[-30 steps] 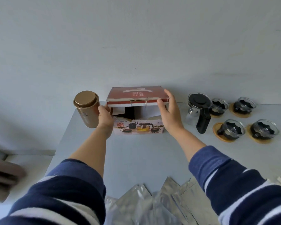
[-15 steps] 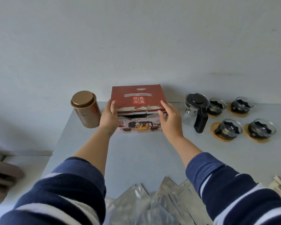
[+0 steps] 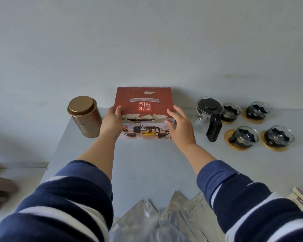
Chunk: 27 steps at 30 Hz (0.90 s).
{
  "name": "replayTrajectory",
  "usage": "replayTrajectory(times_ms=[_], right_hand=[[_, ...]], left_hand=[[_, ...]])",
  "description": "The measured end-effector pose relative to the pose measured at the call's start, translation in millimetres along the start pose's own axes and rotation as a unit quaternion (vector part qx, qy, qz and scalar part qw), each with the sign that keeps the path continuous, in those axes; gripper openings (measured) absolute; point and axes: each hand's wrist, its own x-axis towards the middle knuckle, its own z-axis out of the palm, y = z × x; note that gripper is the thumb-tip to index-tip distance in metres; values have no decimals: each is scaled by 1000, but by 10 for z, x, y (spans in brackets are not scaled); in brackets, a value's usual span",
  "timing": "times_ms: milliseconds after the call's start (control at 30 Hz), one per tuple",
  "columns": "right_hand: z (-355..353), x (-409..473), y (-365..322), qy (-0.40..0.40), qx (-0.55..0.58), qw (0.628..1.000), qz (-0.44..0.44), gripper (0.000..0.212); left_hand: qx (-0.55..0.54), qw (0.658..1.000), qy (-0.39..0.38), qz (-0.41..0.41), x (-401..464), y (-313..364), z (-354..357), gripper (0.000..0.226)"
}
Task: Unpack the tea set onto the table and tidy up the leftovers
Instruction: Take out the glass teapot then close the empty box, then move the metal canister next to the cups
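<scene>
box (image 3: 143, 109) between both hands, back of table (image 3: 147, 163) by wall | left hand (image 3: 112, 119) fingers clamp its left edge, right hand (image 3: 180, 126) spread loose at right front corner, contact unclear | probably empty: light, thin card, crushable, grip side walls low | red lid, torn front edge, teapot photo
</scene>
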Motion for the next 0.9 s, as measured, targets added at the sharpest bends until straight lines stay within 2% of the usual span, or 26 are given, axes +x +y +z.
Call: replayTrajectory(times_ms=[100, 200, 267, 367, 500, 567, 667, 767, 833, 900], right_hand=[[-29, 44, -80, -27, -30, 999, 10, 44], [-24, 70, -248, -39, -143, 989, 26, 53], [47, 84, -463, 8, -177, 984, 3, 58], [296, 128, -866, 35, -113, 989, -90, 53], [726, 208, -1389, -82, -2, 981, -174, 43], [973, 251, -1592, -163, 32, 975, -145, 52], [1349, 341, -1823, -222, 29, 972, -70, 88], [1626, 414, -1945, -219, 87, 972, 17, 106], [1748, 440, -1964, -192, 147, 968, 63, 103], [1800, 442, -1950, -159, 186, 967, 74, 98]], left_hand=[[-27, 999, 3, -19, -86, 20, -50, 61], [-33, 998, 24, -45, -294, -81, -112, 62], [49, 998, 26, -42, -447, -272, -132, 52], [223, 974, -41, -27, -656, -652, -127, 48], [356, 919, -166, -2, -869, -1026, -35, 75], [373, 909, -184, 14, -914, -1125, -15, 84], [374, 909, -182, 15, -903, -1205, -2, 85], [384, 905, -183, 8, -891, -1237, 40, 84], [392, 902, -181, 14, -892, -1247, 66, 84], [391, 903, -180, 16, -903, -1241, 69, 83]])
